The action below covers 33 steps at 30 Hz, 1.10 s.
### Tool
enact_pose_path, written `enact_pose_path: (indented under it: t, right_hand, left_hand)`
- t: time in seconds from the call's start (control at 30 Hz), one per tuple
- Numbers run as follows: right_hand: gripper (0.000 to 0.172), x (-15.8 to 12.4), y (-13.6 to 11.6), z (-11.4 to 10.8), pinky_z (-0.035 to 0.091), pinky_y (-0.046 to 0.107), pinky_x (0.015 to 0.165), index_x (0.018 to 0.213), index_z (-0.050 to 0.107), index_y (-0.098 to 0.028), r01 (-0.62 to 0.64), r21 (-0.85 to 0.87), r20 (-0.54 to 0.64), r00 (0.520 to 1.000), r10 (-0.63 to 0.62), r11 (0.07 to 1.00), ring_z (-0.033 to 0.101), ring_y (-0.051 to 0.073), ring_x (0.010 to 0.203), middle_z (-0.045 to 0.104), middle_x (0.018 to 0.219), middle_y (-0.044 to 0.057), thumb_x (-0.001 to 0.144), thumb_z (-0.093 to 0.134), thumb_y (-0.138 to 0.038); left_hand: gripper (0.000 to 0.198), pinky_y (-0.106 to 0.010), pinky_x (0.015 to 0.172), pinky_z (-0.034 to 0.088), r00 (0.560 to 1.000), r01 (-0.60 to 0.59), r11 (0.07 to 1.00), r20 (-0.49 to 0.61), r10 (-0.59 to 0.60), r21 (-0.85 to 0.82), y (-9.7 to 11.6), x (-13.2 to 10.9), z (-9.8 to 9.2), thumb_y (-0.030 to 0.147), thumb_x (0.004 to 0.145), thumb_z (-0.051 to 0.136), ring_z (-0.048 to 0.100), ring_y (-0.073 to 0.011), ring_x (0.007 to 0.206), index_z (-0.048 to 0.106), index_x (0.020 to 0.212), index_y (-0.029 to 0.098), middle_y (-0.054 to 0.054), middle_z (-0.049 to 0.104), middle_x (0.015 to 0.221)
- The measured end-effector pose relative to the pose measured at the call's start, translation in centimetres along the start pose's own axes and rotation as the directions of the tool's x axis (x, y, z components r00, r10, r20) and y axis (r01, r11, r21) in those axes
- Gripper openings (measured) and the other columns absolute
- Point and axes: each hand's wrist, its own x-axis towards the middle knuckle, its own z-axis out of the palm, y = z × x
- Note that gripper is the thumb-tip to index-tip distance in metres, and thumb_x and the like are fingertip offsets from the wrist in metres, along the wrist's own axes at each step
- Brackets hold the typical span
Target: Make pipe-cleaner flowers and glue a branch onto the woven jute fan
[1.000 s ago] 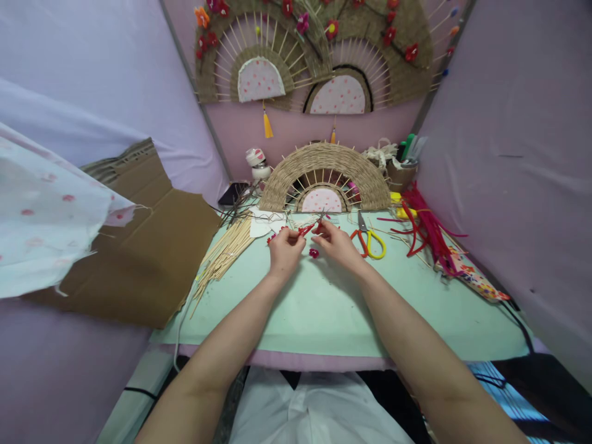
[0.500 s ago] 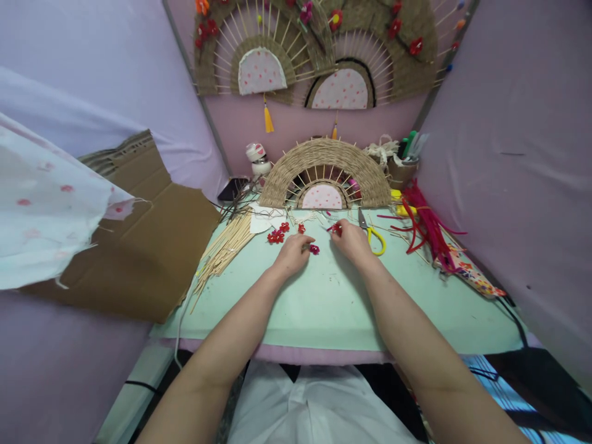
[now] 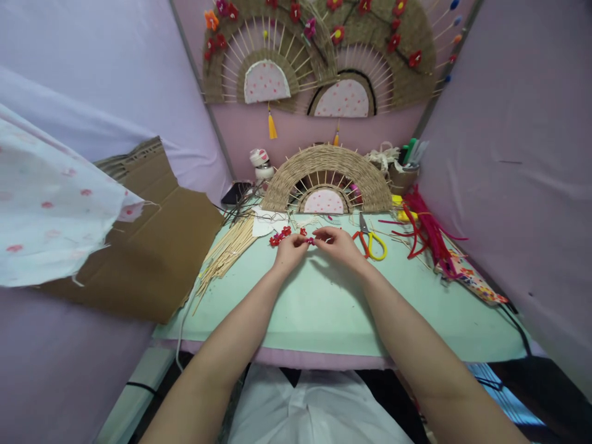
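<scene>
Green worktop [image 3: 319, 314] in cloth-walled booth [image 3: 513, 117]: three woven fans [image 3: 326, 161]; left hand [image 3: 291, 251] and right hand [image 3: 340, 246] pinching one magenta flower [image 3: 311, 241].

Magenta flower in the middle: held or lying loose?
Held: the magenta flower is pinched between the left hand and right hand. Whether it also touches the table, I cannot tell.

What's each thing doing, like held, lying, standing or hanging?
Left hand, pinching a small flower
Right hand, touching that flower
Scissors, lying flat
Table fan, standing up
Wall fans, hanging
Yellow tassel, hanging
Sticks, loosely piled
Cardboard, creased
Jars, stacked
Red strips, bunched
</scene>
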Motion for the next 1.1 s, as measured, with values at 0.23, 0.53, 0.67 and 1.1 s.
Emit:
enact_pose_path:
  t: [0.23, 0.53, 0.67, 1.1]
  right_hand:
    - [0.022, -0.1, 0.2, 1.0, 0.047, 0.027, 0.064, 0.086, 0.065, -0.016, -0.104, 0.166, -0.011, 0.994, 0.107, 0.981, 0.062, 0.015, 0.066, 0.069, 0.073, 0.003, 0.073, 0.058, -0.032]
    - [0.017, -0.3, 0.1, 1.2, 0.046, 0.027, 0.067, 0.091, 0.064, -0.018, 0.145, -0.112, -0.121, 0.980, -0.158, 0.983, 0.055, 0.012, 0.067, 0.058, 0.093, 0.005, 0.076, 0.055, -0.022]
    - [0.024, -0.5, -0.4, 1.1, 0.047, 0.029, 0.072, 0.097, 0.067, -0.020, 0.236, -0.203, -0.071, 0.964, -0.255, 0.950, 0.056, 0.014, 0.074, 0.054, 0.098, 0.006, 0.080, 0.050, -0.018]
    - [0.020, -0.7, -0.4, 1.2, 0.045, 0.030, 0.078, 0.090, 0.068, -0.019, 0.270, -0.297, 0.018, 0.961, -0.277, 0.916, 0.056, 0.018, 0.088, 0.054, 0.099, 0.008, 0.082, 0.050, -0.017]
  left_hand:
    - [0.028, -0.027, 0.075, 0.051, 0.979, 0.197, 0.822, 0.146, -0.140, -0.535, 1.1, -0.6, 0.1, 0.016, 0.067, 0.069, 0.063, -0.0103, 0.068, 0.063, 0.094, 0.013, -0.002, 0.068, 0.076]
    - [0.003, -0.025, 0.082, 0.053, 0.910, 0.415, 0.597, 0.306, -0.281, -0.686, 1.2, -0.6, -0.6, 0.010, 0.075, 0.064, 0.066, -0.0109, 0.076, 0.067, 0.076, 0.011, -0.007, 0.070, 0.080]
    - [0.006, -0.025, 0.085, 0.052, 0.913, 0.407, 0.588, 0.287, -0.290, -0.700, 1.1, -0.6, -0.6, 0.009, 0.076, 0.062, 0.065, -0.0101, 0.075, 0.067, 0.078, 0.011, -0.006, 0.069, 0.080]
    - [0.007, -0.026, 0.083, 0.053, 0.923, 0.379, 0.605, 0.240, -0.301, -0.700, 0.6, -0.3, -0.4, 0.013, 0.075, 0.064, 0.065, -0.0104, 0.077, 0.068, 0.081, 0.011, -0.007, 0.070, 0.085]
